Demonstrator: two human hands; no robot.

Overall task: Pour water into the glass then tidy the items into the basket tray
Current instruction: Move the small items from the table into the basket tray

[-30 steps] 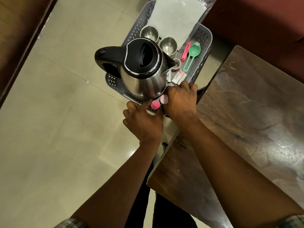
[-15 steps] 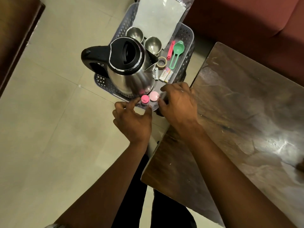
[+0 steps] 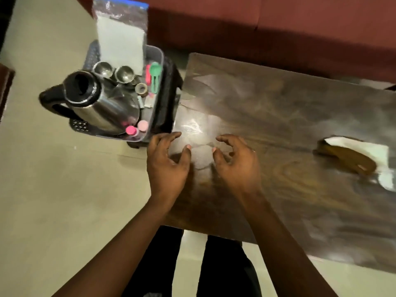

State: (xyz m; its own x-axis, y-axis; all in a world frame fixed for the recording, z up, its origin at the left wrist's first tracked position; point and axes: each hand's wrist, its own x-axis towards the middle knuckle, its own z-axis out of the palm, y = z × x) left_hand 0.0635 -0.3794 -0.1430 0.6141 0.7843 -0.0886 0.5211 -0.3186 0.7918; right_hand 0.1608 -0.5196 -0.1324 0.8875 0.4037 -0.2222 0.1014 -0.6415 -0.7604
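"Anything in those hands?"

"Nothing. The left hand (image 3: 167,161) and right hand (image 3: 236,163) hover over the wooden table (image 3: 278,99), fingers loosely curled and empty."

"And the basket tray (image 3: 159,55)?"

"Just off the table's left end. The kettle (image 3: 102,106) takes up most of it, so the pink-capped bottles (image 3: 137,128) are tucked into the near corner beside it. I'd guess the blurred brown thing (image 3: 348,156) at the far right is next."

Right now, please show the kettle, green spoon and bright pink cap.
kettle (image 3: 102,108): head view, on its steel body.
green spoon (image 3: 155,70): head view, on its bowl.
bright pink cap (image 3: 131,130): head view, on its top.
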